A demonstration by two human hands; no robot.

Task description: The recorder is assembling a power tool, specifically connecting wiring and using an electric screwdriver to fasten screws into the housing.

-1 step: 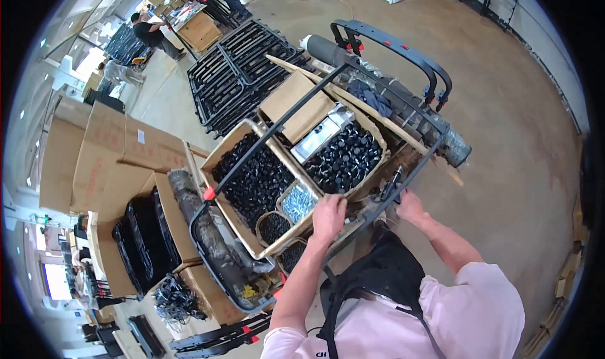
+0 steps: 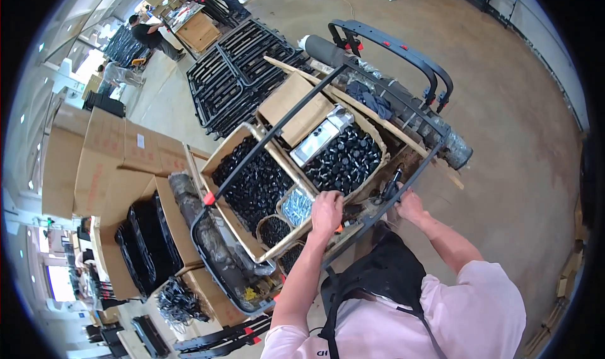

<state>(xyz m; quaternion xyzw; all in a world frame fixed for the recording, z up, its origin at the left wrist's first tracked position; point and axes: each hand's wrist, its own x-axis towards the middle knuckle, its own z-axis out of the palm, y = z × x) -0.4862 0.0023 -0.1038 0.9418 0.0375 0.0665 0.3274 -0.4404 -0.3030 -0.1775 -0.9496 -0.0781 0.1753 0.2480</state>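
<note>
A black tubular metal frame (image 2: pixel 282 127) with red clips lies across open cardboard boxes on a work stand. My left hand (image 2: pixel 326 211) curls over the near rim of a cardboard box (image 2: pixel 353 194) full of small black caps (image 2: pixel 345 160). My right hand (image 2: pixel 410 205) grips the frame's near tube (image 2: pixel 421 171), beside a black-handled tool (image 2: pixel 392 184). Close to my left hand are a small tub of silvery parts (image 2: pixel 296 205) and a round tub of black parts (image 2: pixel 273 230). A second box of black caps (image 2: pixel 255 181) lies further left.
Black wire racks (image 2: pixel 230 82) are stacked on the floor beyond the stand. Large cardboard cartons (image 2: pixel 110 164) and a box of black panels (image 2: pixel 148 242) stand at the left. A wrapped black roll (image 2: pixel 217 252) lies along the stand. Other people work at the far upper left (image 2: pixel 148 34).
</note>
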